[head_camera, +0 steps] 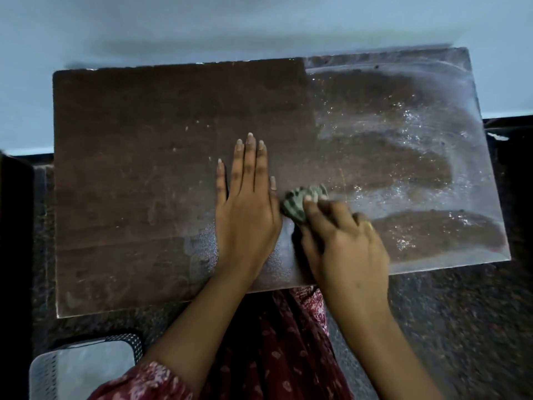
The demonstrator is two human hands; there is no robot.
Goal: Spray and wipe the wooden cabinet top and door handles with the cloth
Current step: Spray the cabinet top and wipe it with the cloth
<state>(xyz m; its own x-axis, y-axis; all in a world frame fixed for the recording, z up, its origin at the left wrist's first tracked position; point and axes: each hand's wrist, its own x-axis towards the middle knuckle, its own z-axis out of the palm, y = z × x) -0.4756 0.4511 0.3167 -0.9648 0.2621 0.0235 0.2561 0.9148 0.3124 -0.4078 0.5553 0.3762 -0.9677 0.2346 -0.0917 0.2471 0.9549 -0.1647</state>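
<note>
The dark brown wooden cabinet top (pixel 138 174) fills the middle of the head view. Its right half shines with wet streaks and spray droplets in curved wipe marks. My left hand (pixel 248 209) lies flat on the wood near the centre, fingers straight and together, holding nothing. Just to its right, my right hand (pixel 343 246) grips a bunched green-grey cloth (pixel 300 202) and presses it on the surface; most of the cloth is hidden under the fingers. The door handles and any spray bottle are out of sight.
A pale wall (pixel 259 24) runs behind the cabinet's far edge. A grey plastic stool or bin with a dotted rim (pixel 86 368) stands on the dark speckled floor (pixel 461 327) at lower left. A dark object (pixel 14 255) borders the left edge.
</note>
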